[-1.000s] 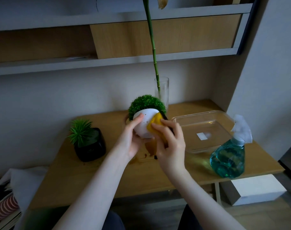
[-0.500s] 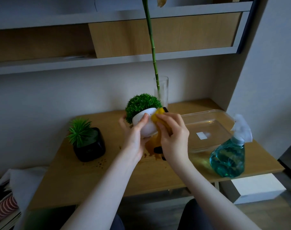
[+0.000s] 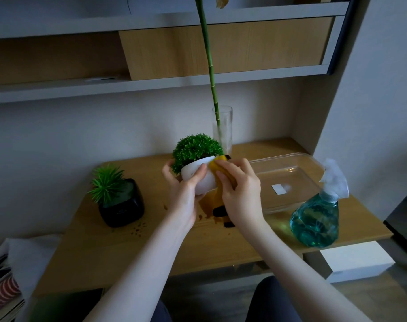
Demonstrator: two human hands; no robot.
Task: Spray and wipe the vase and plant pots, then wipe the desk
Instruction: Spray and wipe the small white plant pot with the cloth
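My left hand (image 3: 182, 196) grips a small white plant pot (image 3: 197, 175) with a round green bush (image 3: 196, 148), held tilted above the wooden desk (image 3: 151, 247). My right hand (image 3: 240, 194) presses a yellow cloth (image 3: 217, 168) against the pot's right side; the cloth's lower end hangs down behind my fingers. A tall glass vase (image 3: 223, 126) with a long green stem stands behind the pot. A black pot (image 3: 122, 206) with a spiky green plant sits at the left. A spray bottle (image 3: 316, 217) of blue-green liquid stands at the right front.
A clear plastic tray (image 3: 288, 182) lies on the desk right of my hands. Brown stains (image 3: 138, 228) and a dark spill mark the desk under the pot. Shelves (image 3: 151, 82) run overhead. A white box (image 3: 358, 261) sits below the desk at right, fabric at the lower left.
Both hands have lifted the white pot a little and turned it more upright. The yellow cloth has slid up toward the pot's rim on the right side.
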